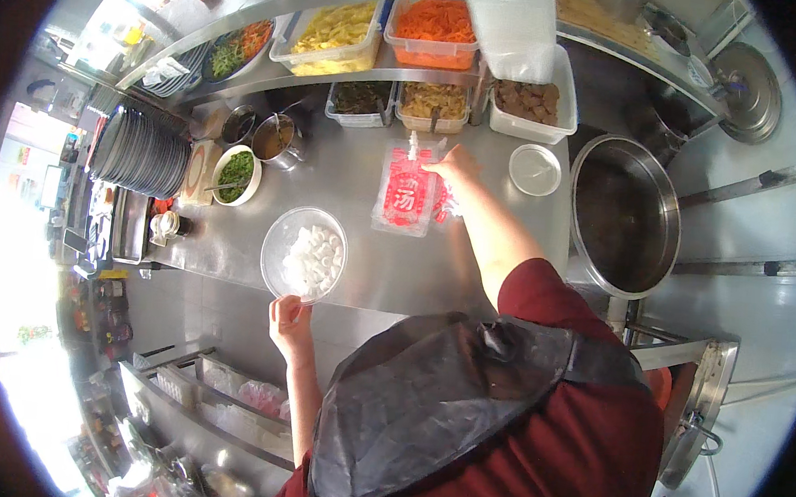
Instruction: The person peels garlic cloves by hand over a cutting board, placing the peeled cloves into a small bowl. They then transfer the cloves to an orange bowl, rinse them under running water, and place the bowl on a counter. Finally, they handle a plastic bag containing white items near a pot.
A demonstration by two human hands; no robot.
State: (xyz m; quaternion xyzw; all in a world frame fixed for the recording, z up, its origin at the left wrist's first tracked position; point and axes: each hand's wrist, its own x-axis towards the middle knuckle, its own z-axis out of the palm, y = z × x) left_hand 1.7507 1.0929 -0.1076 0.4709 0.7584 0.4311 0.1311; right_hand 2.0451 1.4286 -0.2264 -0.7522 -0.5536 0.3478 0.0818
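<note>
My left hand (289, 324) is at the near rim of a clear round plastic bowl (271, 254), its fingers curled. Whether it grips the rim or a small piece cannot be made out. Small white pieces (315, 260) fill part of that bowl, which stands at the steel counter's front edge. Farther right, my right hand (459, 165) pinches the upper right side of a clear plastic pouch with red print (405, 194). White spout parts (414, 145) show at the pouch's top. More red-printed plastic (447, 200) lies partly hidden under my right forearm.
Tubs of shredded carrot (436, 22), yellow pickles (333, 29) and brown chunks (526, 102) line the back. A round lid (535, 170) and a large steel pot (625, 214) are at right. Left stand chopped greens (235, 173), a steel pot (278, 142) and stacked dark plates (140, 154).
</note>
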